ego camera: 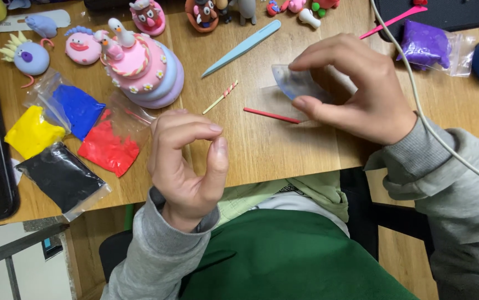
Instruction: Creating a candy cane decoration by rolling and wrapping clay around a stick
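Over the near edge of the wooden worktop (284,150), the left hand (186,161) hovers with its grip nearly closed: thumb and forefinger curl into a ring, tips almost meeting. Whether a crumb of clay sits between them I cannot tell. Left of that grip lie bagged clay slabs, yellow (32,133), blue (78,109), red (110,146) and black (60,175); beyond it stands a tiered pink clay cake (145,69).

Between the two hands a thin red clay stick (272,115) lies flat, long axis running left to right with a slight tilt, its right end just under the other grip. A striped stick (221,97) lies further off, slanting.

The right hand (356,91) pinches a small clear plastic sheet (298,83), thumb below and fingers above, half closed on it, held low above the worktop.

My worry: the sheet coming down askew could flatten or bend the red stick, and the white cable (417,105) across the right wrist might snag.
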